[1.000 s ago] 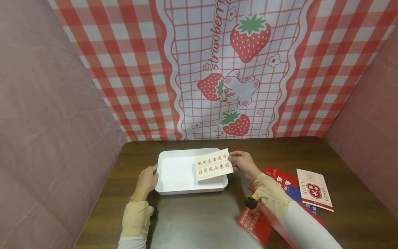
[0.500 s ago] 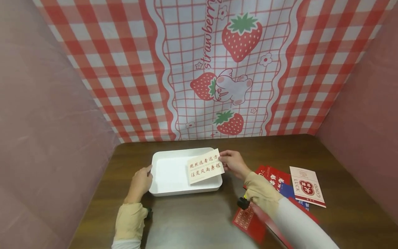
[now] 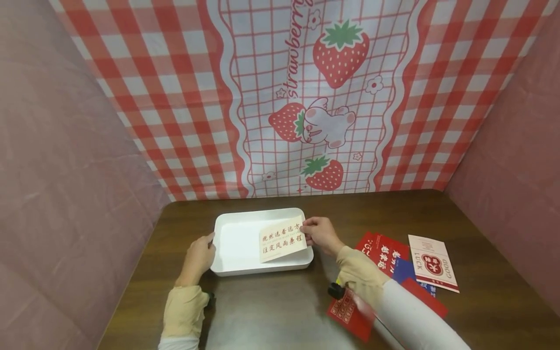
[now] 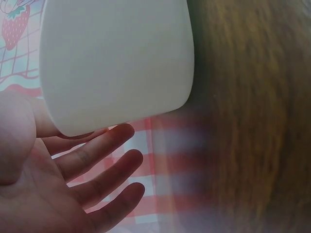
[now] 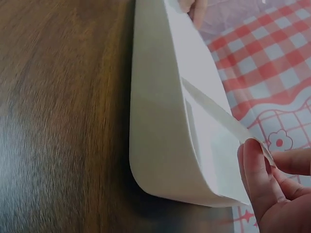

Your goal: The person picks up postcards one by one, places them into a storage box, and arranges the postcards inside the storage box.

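Observation:
A white rectangular tray point(image 3: 232, 243) stands on the table. At its left end my left hand point(image 3: 198, 256) holds the rim; the left wrist view shows the thumb going behind the rim and the other fingers point(image 4: 112, 179) spread apart below it. My right hand point(image 3: 321, 236) pinches the right edge of a cream card point(image 3: 282, 239) printed with red Chinese characters. That card hangs tilted over the right part of the tray, its far end inside the walls. In the right wrist view, the thumb and fingertips point(image 5: 253, 153) grip the card's edge above the tray rim.
To the right lie overlapping red envelopes point(image 3: 385, 250), a blue one point(image 3: 403, 272) and a cream "GOOD LUCK" card point(image 3: 433, 262), partly under my right forearm. A strawberry-print checked cloth point(image 3: 323, 121) hangs behind the table point(image 3: 271, 311); pink cloth hangs at both sides.
My right hand has brought the cream card slightly left and lower, further into the tray. The left hand stays at the tray's end. The whole head view has shifted a little.

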`<state>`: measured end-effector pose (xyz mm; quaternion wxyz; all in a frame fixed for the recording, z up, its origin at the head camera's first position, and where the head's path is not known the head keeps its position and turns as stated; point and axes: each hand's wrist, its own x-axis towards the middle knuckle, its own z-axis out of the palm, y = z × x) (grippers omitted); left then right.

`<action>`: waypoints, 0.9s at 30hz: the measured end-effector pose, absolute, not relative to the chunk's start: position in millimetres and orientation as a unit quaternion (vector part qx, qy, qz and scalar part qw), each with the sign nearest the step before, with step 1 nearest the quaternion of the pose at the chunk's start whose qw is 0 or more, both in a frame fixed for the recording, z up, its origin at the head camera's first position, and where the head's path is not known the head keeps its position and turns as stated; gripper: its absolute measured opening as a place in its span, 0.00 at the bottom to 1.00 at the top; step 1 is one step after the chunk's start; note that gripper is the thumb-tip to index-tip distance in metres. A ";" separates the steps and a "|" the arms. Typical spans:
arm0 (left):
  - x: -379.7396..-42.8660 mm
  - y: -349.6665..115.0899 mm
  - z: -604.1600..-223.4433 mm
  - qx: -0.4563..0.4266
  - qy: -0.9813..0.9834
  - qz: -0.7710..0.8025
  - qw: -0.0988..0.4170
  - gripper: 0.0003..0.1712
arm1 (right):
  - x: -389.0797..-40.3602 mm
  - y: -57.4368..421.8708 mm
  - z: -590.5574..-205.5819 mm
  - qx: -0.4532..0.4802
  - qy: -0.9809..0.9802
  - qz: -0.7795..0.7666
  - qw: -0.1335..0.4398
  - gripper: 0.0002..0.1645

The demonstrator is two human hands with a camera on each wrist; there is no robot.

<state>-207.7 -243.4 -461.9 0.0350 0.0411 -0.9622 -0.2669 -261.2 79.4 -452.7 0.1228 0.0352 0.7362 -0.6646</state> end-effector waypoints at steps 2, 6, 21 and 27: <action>-207.6 -243.7 -460.7 0.044 -0.962 -0.268 0.034 0.27 | -261.4 78.1 -451.9 0.036 0.749 -0.651 0.120 0.12; -207.4 -244.6 -459.1 0.047 -0.962 -0.267 0.033 0.27 | -260.3 76.0 -450.7 0.027 0.768 -0.628 0.122 0.11; -207.4 -243.1 -464.6 0.041 -0.961 -0.271 0.037 0.27 | -258.0 69.9 -458.0 0.026 0.766 -0.628 0.132 0.15; -207.9 -242.5 -463.8 0.043 -0.960 -0.273 0.035 0.27 | -256.7 66.9 -462.4 0.016 0.769 -0.625 0.133 0.18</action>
